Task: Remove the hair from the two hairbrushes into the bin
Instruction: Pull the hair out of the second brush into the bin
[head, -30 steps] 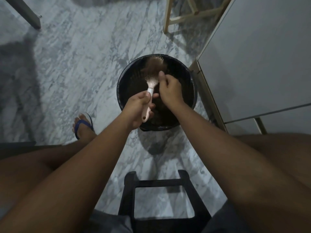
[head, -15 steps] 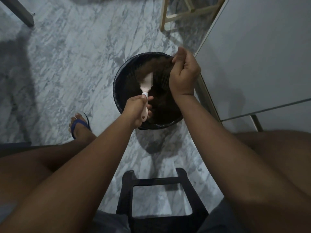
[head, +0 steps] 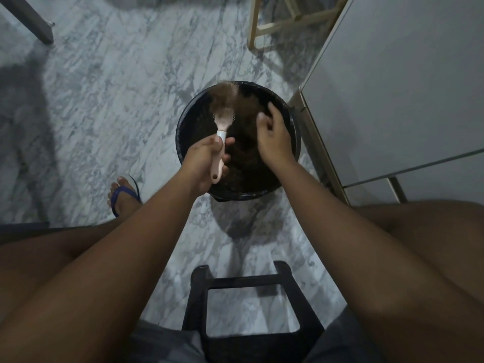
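From my head camera, looking down past my knees: my left hand (head: pixel 207 159) has its fingers (head: pixel 227 142) wrapped tight round the pale handle of the brush (head: pixel 222 132), holding it out over the bin (head: pixel 183 132). The brush head points away from me and sits above the far left part of the bin's opening, its bristles matted with a brown clump of hair (head: pixel 222 94). The end of the handle sticks out below my fist, toward me.

My right hand (head: pixel 273 137) hangs over the right half of the bin, just beside the brush but not touching it. Its fingers are loosely curled and spread, palm down; I cannot tell whether any hair is caught between them. Inside the bin, which is round and lined with a black bag, there is a dark brownish mass I cannot make out clearly.

The bin stands on the marble floor (head: pixel 110 100), close against a white cabinet (head: pixel 406 87) on my right. My left foot in a blue sandal (head: pixel 123 196) rests on the floor left of the bin. A black stool (head: pixel 251 279) shows between my legs, and wooden legs (head: pixel 277 24) stand beyond the bin.
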